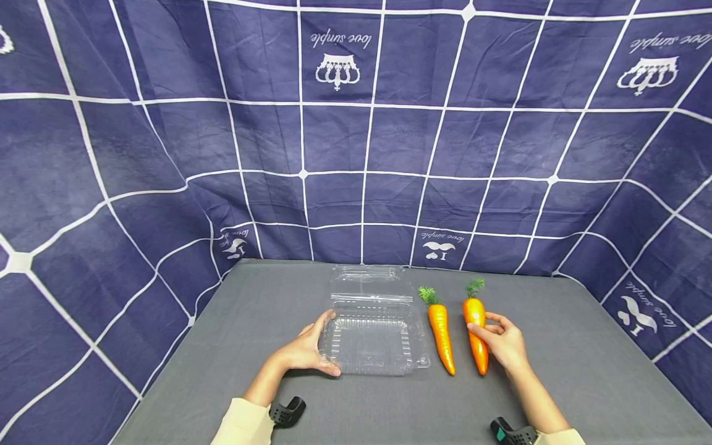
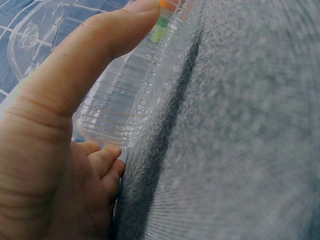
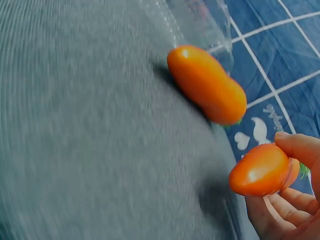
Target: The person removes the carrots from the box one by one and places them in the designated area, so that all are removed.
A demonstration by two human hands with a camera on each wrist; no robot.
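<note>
A clear plastic clamshell container (image 1: 369, 346) lies with its lid (image 1: 371, 283) folded back behind it. My left hand (image 1: 306, 349) holds the container's left side, thumb at the near corner and fingers farther back. In the left wrist view, the thumb (image 2: 85, 55) stretches along the clear wall and the bent fingertips touch its far end. My right hand (image 1: 505, 341) pinches the right-hand orange carrot (image 1: 476, 321) between thumb and fingers. In the right wrist view this carrot (image 3: 260, 170) appears raised above its shadow. Another carrot (image 1: 441, 337) lies between it and the container.
Grey cloth (image 1: 389, 411) covers the table. A blue curtain with white grid lines (image 1: 411, 142) hangs behind and at both sides. Both carrots have green leafy tops pointing away from me. Each wrist wears a black band (image 1: 287, 412).
</note>
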